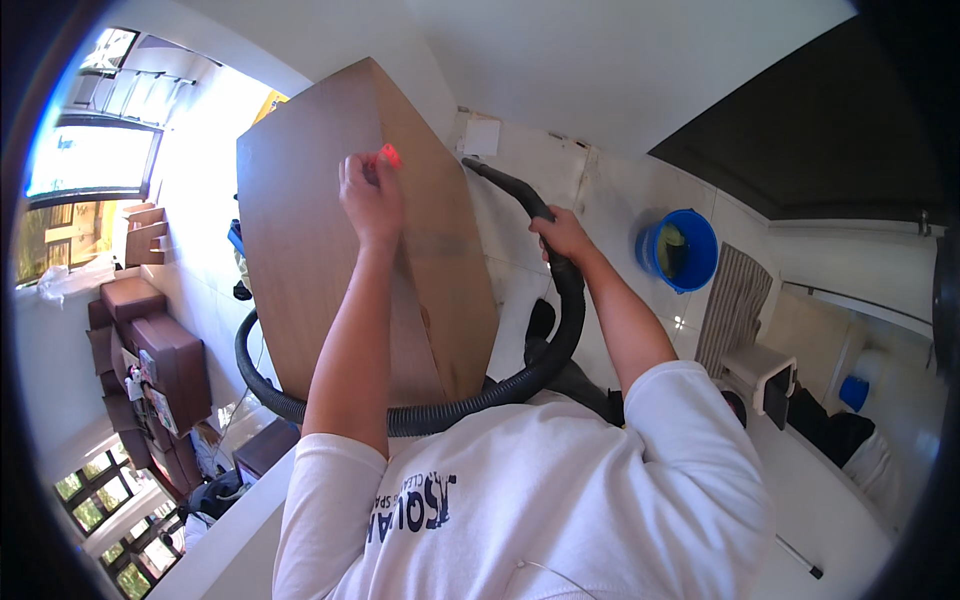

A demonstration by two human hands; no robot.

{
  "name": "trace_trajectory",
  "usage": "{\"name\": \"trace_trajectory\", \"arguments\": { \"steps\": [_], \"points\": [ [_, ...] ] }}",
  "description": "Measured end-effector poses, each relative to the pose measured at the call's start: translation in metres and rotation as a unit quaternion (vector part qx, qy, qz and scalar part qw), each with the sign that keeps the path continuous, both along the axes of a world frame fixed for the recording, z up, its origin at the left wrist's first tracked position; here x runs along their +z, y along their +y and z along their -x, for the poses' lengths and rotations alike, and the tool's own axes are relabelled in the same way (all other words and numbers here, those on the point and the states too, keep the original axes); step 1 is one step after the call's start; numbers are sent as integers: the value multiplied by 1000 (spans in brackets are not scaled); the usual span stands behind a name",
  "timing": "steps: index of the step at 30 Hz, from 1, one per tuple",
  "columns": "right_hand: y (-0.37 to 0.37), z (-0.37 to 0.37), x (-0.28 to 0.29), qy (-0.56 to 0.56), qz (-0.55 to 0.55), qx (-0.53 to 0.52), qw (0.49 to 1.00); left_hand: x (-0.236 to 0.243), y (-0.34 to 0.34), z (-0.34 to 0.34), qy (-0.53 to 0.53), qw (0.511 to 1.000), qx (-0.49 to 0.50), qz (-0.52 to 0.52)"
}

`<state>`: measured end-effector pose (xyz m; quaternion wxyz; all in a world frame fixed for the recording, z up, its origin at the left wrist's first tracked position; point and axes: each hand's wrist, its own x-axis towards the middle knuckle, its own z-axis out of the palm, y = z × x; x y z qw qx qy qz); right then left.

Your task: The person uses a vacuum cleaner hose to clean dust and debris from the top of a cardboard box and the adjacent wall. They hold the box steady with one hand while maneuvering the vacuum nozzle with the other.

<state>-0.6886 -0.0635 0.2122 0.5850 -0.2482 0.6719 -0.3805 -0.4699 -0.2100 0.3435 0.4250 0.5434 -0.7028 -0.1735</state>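
My right hand (565, 235) is wrapped round the black curved handle of a vacuum cleaner hose (515, 188). Its narrow open end points at the floor beside the cabinet, close to the wall. From the handle the ribbed hose loops down in front of my white shirt and round to the left. Above the top of a tall light-brown wooden cabinet (300, 220), my left hand (370, 195) is raised with its fingers curled in. A small bright red patch shows at its fingertips; whether this is an object or light, I cannot make out.
On the tiled floor at right stands a blue bucket (680, 250) with a yellowish-green cloth inside, beside a striped grey mat (733, 310). A beige-and-black step stool (760, 375) is nearby. Brown sofas (165, 360) are at far left. A white wall rises beyond the cabinet.
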Motion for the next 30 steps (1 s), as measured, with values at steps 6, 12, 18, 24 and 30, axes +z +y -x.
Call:
{"name": "trace_trajectory", "arguments": {
  "steps": [6, 12, 18, 24, 30],
  "points": [
    [-7, 16, 29, 12, -11, 40, 999, -3, -1, 0, -1, 999, 22, -25],
    [21, 19, 59, 13, -67, 91, 993, -2, -1, -3, -23, 999, 19, -21],
    [70, 18, 75, -19, -116, 61, 991, -2, -1, -2, -33, 999, 11, 0],
    [103, 8, 89, 1, -154, 98, 983, -8, -7, -6, -24, 1000, -6, 19],
    [141, -21, 100, -2, -176, 76, 981, -12, -12, -6, -26, 999, -32, 33]
  ]
}}
